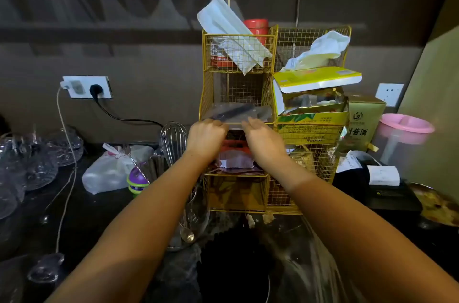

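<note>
A yellow wire rack point(269, 74) with several compartments stands on the dark counter. In its middle left compartment lies a clear plastic packet point(236, 111) with dark items inside. My left hand point(206, 137) and my right hand point(263, 140) both reach to the front edge of that packet, with curled fingers pinching it. Below the hands sits a red and orange item point(233, 147) in a clear wrapper in the lower compartment.
A wire whisk point(173, 140) stands left of the rack, beside a plastic bag point(109, 171) and glassware point(32, 161). Yellow boxes point(315, 104) fill the rack's right side. A pink-lidded jug point(404, 134) and a black device point(382, 188) sit to the right.
</note>
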The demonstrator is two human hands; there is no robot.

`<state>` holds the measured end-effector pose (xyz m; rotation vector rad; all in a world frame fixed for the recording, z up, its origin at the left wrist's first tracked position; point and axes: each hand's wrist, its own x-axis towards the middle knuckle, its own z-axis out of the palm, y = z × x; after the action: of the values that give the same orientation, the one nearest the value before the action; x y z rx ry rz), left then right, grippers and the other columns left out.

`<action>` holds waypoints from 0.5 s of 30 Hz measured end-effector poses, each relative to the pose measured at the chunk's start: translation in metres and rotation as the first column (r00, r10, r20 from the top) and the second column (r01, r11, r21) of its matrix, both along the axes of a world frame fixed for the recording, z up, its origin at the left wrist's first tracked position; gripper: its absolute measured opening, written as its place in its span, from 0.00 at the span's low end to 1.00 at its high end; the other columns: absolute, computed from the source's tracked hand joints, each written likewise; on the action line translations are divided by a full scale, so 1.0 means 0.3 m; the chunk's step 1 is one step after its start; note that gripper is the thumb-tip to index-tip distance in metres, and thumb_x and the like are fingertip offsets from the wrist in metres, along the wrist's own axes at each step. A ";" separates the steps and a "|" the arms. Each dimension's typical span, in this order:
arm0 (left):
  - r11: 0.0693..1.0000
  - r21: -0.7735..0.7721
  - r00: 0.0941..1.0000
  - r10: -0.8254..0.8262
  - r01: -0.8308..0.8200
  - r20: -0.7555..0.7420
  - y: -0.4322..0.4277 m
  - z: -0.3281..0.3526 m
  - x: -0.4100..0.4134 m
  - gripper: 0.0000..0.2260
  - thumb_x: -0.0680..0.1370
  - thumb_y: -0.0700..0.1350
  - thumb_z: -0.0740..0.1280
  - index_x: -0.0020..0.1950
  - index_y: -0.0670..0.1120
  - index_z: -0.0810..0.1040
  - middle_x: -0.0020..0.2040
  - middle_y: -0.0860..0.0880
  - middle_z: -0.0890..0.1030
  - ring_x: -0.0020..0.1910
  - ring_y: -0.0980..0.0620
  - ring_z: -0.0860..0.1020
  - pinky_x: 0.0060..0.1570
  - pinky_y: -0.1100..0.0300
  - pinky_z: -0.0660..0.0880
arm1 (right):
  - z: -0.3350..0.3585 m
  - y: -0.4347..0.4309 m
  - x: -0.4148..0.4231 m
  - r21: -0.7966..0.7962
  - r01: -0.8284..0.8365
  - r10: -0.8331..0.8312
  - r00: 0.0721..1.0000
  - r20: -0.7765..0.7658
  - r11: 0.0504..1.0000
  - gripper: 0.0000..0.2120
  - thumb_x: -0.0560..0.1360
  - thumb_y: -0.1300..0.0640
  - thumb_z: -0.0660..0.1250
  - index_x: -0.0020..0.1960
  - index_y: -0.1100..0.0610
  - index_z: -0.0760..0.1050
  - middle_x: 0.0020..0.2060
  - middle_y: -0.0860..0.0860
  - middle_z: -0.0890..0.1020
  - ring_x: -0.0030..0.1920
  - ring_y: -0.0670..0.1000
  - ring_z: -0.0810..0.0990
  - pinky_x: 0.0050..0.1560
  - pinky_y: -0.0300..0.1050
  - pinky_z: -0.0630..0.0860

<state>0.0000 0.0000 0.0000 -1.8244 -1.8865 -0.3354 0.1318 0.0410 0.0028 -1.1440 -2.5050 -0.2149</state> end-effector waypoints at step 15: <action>0.972 0.233 0.999 -0.037 0.043 -0.031 -0.213 0.279 -0.003 0.06 0.74 0.37 0.62 0.48 0.39 0.75 0.45 0.39 0.81 0.46 0.38 0.78 0.40 0.48 0.73 | 0.252 -0.121 0.037 0.248 -0.135 0.195 0.952 -0.234 0.959 0.12 0.71 0.67 0.60 0.53 0.61 0.75 0.47 0.62 0.80 0.49 0.63 0.78 0.41 0.51 0.72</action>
<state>-0.0010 -0.0640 0.0838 -1.7019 -1.7141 -0.5219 0.1428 0.0046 0.0785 -0.8078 -2.2627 -0.2826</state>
